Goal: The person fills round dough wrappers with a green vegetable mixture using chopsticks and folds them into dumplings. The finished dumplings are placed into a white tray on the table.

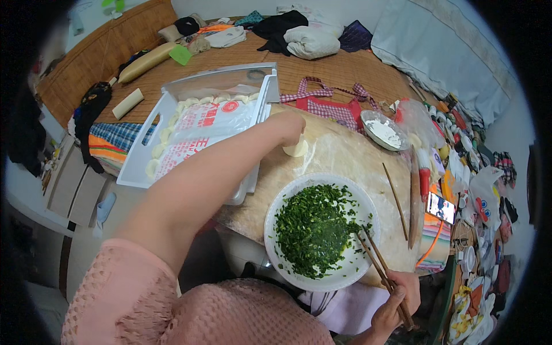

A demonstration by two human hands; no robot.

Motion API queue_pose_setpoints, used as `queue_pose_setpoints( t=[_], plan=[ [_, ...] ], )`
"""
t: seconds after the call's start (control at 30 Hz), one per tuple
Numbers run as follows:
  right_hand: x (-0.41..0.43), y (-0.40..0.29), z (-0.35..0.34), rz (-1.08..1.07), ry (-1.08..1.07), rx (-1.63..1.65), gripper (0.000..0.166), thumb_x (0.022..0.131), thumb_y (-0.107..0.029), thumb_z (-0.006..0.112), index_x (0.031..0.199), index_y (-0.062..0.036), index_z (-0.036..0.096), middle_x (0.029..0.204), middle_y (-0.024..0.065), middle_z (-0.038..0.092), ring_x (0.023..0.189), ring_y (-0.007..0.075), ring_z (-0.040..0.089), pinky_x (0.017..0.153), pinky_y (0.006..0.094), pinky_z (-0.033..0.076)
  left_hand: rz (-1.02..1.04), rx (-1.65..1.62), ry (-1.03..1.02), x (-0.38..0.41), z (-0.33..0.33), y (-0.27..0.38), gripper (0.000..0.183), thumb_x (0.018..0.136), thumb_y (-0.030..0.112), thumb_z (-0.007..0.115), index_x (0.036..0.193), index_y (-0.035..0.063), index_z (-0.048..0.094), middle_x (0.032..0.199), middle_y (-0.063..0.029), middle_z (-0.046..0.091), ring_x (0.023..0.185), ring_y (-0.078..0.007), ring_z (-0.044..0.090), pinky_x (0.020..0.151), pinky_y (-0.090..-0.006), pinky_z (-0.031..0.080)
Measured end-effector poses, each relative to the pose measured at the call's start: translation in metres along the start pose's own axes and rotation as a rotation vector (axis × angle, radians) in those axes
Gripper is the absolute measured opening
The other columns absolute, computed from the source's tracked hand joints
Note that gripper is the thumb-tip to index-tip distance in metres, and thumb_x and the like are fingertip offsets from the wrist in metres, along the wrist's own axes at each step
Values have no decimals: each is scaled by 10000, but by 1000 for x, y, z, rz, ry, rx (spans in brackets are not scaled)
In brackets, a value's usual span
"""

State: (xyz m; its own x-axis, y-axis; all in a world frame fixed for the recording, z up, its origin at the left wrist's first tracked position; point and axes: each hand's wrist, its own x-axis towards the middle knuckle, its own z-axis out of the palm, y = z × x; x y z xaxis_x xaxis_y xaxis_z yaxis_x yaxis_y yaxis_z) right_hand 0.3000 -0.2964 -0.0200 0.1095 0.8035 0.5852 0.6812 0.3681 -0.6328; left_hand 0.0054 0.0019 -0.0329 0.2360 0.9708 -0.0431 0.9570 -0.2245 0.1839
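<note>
My left hand [293, 127] reaches over the far part of the floured wooden board [340, 159], at a round dough wrapper [296, 149]. Its fingertips are mostly hidden, so whether they grip the wrapper is unclear. In my right hand [396, 297] is a pair of wooden chopsticks [379, 261], their tips in the chopped greens at the bowl's right side. The white bowl [272, 254] holds a heap of chopped green leaves [312, 228] and stands at the board's near edge. Left of the board, a white plastic tray [133, 166] holds dumplings [165, 135] along its sides, partly under a printed plastic bag [200, 125].
A glass bowl of white flour [384, 133] sits at the board's far right. A single chopstick [395, 200] and a wooden rolling pin [414, 207] lie along the right side. Beyond are a lit phone [440, 208], a checked apron [330, 110] and cluttered goods.
</note>
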Motion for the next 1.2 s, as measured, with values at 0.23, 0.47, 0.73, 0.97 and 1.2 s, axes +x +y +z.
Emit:
queue_pose_setpoints(
  t=[0.23, 0.47, 0.73, 0.97, 1.2],
  plan=[
    [-7, 3, 6, 19, -97, 30, 360, 929, -276, 513, 786, 24, 651, 745, 132, 608, 679, 257, 590, 609, 339, 457, 339, -363, 668, -64, -44, 35, 139, 736, 141, 689, 856, 69, 692, 844, -100, 634, 768, -304, 614, 656, -418, 485],
    [-3, -17, 16, 51, -87, 202, 367, 927, -289, 507, 796, 15, 668, 734, 130, 619, 669, 259, 590, 612, 342, 461, 366, -1031, 702, -180, -78, 69, 134, 817, 80, 646, 935, 18, 629, 879, -87, 640, 739, -172, 625, 657, -286, 512],
    [11, -2, 7, 74, -55, -3, 262, 908, -178, 524, 845, 42, 651, 778, 146, 616, 696, 267, 594, 653, 340, 459, -176, -2054, -273, -240, -53, 83, 378, 947, 210, 503, 1239, -24, 454, 1154, -200, 596, 997, -277, 638, 832, -388, 556],
    [5, -9, 12, 122, -221, 204, 218, 855, -167, 570, 822, 24, 671, 767, 147, 633, 720, 261, 613, 676, 332, 481, -261, -2065, -288, -254, -23, 67, 413, 942, 242, 535, 1260, -11, 465, 1195, -173, 591, 1051, -270, 623, 905, -380, 528],
    [2, -18, -29, 316, -58, 103, 232, 883, -125, 547, 796, 54, 665, 735, 146, 630, 627, 217, 603, 606, 312, 497, 100, -1158, 168, -260, -10, 52, 210, 909, 77, 552, 1073, 1, 658, 1037, -111, 666, 948, -189, 629, 836, -283, 487]
  ],
)
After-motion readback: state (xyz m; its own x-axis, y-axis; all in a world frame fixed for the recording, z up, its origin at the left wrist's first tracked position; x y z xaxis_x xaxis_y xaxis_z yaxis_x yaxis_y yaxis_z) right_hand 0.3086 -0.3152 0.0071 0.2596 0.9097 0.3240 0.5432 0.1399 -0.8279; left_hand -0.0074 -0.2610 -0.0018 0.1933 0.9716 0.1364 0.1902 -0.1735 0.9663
